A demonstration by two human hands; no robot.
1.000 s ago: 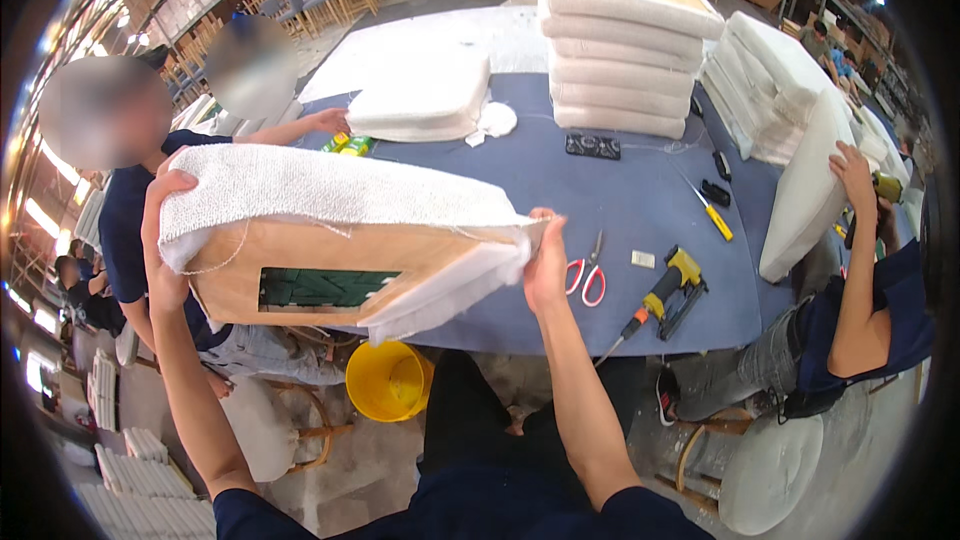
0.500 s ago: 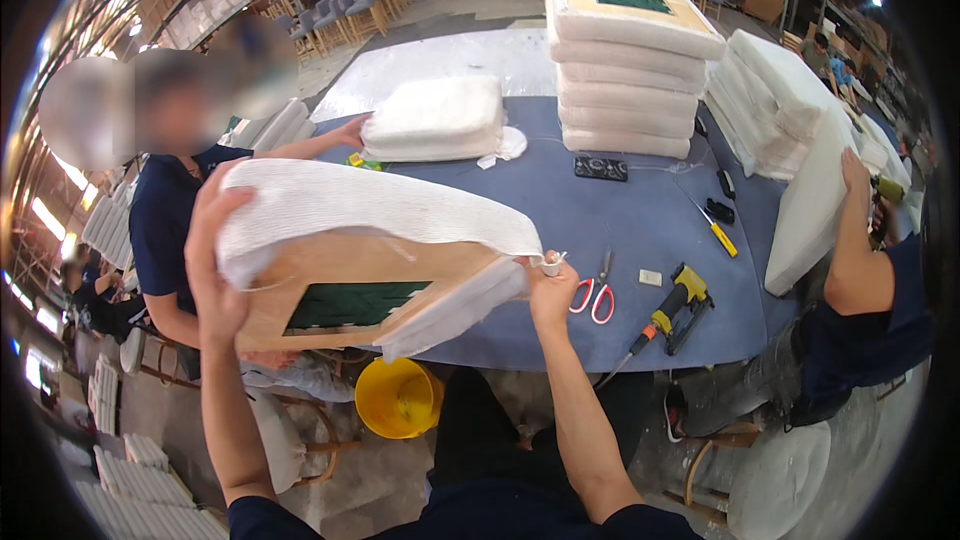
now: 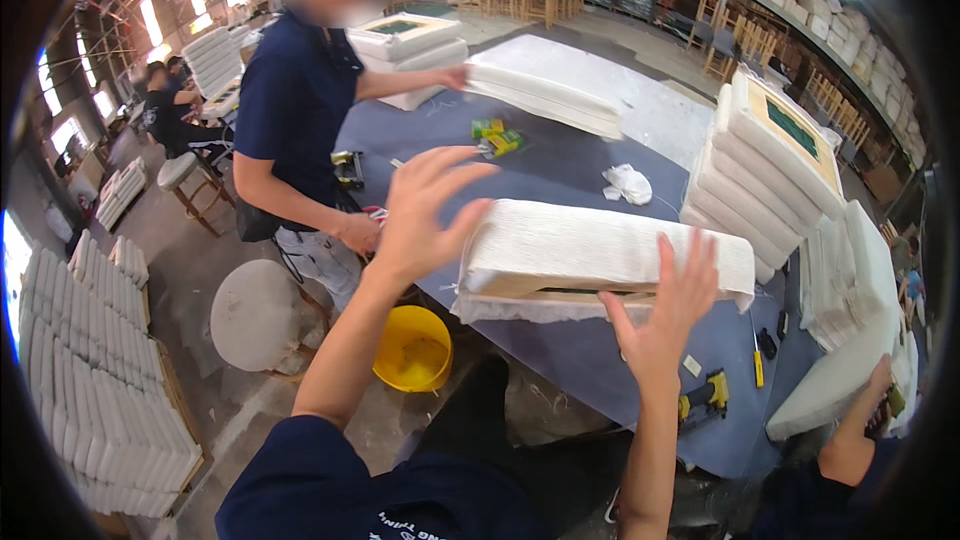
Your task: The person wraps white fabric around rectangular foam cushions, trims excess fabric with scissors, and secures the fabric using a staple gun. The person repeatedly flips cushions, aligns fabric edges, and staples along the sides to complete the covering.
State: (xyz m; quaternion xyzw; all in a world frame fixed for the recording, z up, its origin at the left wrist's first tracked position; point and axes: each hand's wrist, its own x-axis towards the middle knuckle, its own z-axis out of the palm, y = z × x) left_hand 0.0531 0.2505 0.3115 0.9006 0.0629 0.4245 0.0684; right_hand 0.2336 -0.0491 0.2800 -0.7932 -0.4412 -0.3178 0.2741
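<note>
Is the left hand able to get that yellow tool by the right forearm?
Probably not easily: the white cushion and right forearm seem to be between the left hand and the yellow tool.

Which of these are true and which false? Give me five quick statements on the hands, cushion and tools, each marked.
1. The left hand has its fingers spread. True.
2. The right hand is gripping the nail gun. False: that hand is open in front of the white cushion, and the tool lies on the table.
3. A crumpled white cloth lies beyond the cushion. True.
4. The yellow bucket is on the table. False: it stands on the floor.
5. The screwdriver's handle is yellow. True.
</note>
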